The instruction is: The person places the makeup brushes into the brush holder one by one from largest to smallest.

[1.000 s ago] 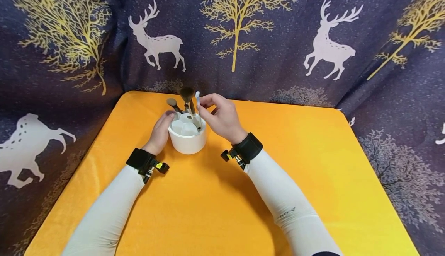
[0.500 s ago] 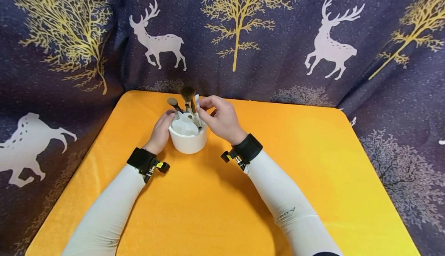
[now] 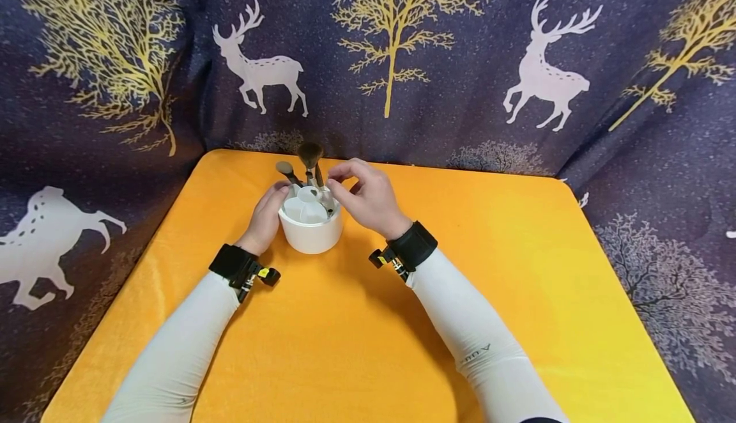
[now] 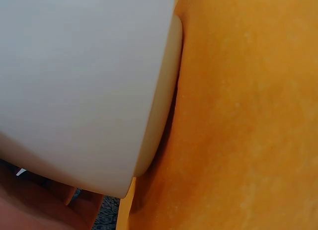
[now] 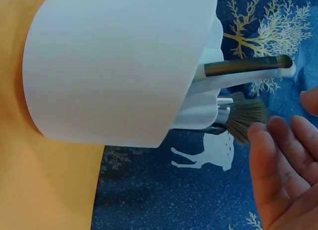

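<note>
A round white makeup brush holder (image 3: 312,236) with inner compartments stands near the back left of the table. My left hand (image 3: 266,218) holds its left side, fingers curved along the wall; they show low in the left wrist view (image 4: 44,202). My right hand (image 3: 368,198) is at the holder's right, thumb and fingers apart and nothing between them. In the right wrist view, a pale bluish stick with a rounded tip (image 5: 238,80) stands in the holder beside a small brown-tipped brush (image 5: 243,66). A fluffy dark brush (image 3: 310,153) and a flat-topped brush (image 3: 285,169) rise at the back.
An orange cloth (image 3: 345,346) covers the table. Behind it hangs a dark blue curtain (image 3: 437,110) printed with white deer and yellow trees, close to the table's back edge.
The pale stick has gone down into the holder, out of sight in the head view. My right thumb and fingers have let go of it. The left hand stays put.
</note>
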A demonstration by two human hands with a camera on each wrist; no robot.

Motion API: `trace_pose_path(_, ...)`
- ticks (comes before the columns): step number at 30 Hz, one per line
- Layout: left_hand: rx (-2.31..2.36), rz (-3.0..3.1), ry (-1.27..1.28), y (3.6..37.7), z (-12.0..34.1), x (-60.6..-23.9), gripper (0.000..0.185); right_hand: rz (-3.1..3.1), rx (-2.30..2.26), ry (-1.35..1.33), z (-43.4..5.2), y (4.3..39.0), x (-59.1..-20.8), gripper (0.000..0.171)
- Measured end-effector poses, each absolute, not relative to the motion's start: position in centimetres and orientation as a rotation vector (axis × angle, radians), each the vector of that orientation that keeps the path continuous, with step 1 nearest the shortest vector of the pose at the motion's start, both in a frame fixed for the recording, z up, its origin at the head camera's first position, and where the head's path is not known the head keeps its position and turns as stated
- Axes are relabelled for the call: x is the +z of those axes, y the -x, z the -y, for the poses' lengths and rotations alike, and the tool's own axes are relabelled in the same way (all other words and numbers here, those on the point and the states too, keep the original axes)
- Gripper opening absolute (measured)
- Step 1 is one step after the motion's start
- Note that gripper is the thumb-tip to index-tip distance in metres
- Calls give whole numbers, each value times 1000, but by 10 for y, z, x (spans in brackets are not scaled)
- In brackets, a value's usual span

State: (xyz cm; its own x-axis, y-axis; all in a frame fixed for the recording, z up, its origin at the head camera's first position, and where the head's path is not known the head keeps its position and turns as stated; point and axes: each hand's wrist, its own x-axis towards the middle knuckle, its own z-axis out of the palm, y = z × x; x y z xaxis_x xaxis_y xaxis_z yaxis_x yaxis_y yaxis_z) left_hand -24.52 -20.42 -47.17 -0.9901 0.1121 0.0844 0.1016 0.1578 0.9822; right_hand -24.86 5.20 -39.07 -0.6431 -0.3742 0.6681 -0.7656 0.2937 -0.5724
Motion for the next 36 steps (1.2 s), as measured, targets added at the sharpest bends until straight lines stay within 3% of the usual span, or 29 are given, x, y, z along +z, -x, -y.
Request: trace_pose_path(36, 1997, -2380, -213, 244, 204, -471, 53, 2273, 1227, -935, -95, 246, -391, 17)
